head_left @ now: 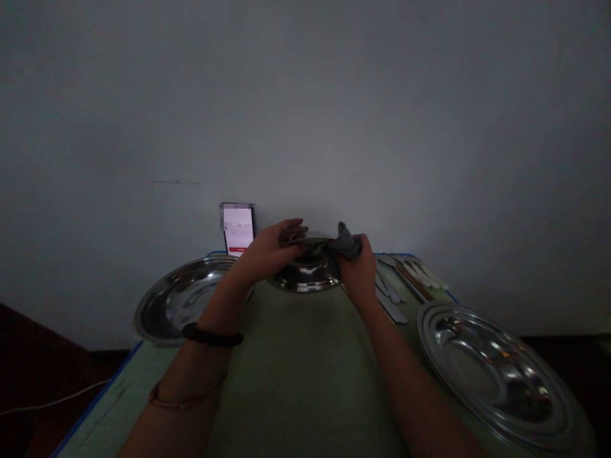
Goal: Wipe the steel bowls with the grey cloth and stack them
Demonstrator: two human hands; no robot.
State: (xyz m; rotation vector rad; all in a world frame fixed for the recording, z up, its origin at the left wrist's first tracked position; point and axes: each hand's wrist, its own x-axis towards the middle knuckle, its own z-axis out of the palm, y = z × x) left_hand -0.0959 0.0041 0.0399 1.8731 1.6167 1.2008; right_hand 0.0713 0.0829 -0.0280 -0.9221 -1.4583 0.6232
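Note:
Over the middle of the table, my left hand [275, 251] grips a thin metal plate [316, 236], seen nearly edge-on, with the thumb below and the fingers above it. My right hand [359, 270] is closed round a grey striped cloth [344, 242] pressed against the plate's right side. Directly beneath the hands is a shiny steel dish [308, 280]; its upper part is dark and partly hidden. Whether plate and dish touch, I cannot tell.
A steel basin [165, 299] stands at the left, and large steel plates [482, 375] lie stacked at the right. Several knives and spoons [391, 292] and white-handled utensils [424, 273] lie behind my right forearm. A phone [239, 229] leans on the wall [305, 114].

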